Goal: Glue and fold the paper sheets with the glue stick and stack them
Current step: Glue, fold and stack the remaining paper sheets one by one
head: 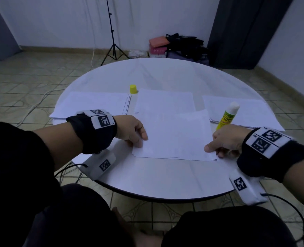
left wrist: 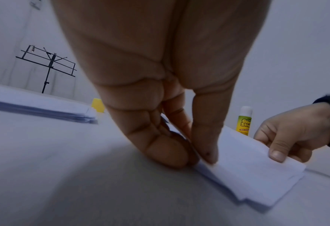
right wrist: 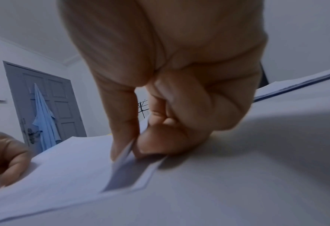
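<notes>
Currently left hand [head: 132,131] and right hand [head: 222,144] are pinching the folded sheet's [head: 174,136] near corners, fingers clamped on paper.

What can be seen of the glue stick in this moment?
The glue stick stands upright and uncapped on the round table, its white glue tip exposed above a yellow tube with green lettering. It stands beyond the right hand; no hand holds it. Its yellow cap sits apart, farther back between the paper stacks.
</notes>
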`<state>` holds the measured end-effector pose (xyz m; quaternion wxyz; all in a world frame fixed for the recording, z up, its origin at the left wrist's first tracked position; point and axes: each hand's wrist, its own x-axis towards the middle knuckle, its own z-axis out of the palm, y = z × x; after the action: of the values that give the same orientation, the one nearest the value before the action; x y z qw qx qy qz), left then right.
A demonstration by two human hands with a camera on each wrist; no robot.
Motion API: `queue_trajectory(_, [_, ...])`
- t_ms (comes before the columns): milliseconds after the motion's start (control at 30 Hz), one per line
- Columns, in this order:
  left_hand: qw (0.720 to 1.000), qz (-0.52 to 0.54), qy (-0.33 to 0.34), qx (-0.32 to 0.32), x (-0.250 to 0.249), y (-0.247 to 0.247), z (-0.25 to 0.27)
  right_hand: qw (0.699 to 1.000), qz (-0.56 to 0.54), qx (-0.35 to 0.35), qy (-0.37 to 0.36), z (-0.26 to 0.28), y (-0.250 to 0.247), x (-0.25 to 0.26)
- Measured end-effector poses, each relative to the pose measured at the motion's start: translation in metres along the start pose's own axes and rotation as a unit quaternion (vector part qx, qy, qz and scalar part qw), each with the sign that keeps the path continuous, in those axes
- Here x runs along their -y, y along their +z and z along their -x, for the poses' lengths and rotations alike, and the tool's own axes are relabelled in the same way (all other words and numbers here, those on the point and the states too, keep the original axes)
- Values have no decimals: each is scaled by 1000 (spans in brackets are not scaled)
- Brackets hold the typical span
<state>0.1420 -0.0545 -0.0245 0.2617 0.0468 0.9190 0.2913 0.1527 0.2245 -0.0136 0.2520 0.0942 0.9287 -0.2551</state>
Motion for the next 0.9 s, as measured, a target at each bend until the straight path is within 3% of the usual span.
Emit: queue_trajectory(900, [997,-73,12,-1,-1,4,-3,999,-11,22,21,-8,-1,-8])
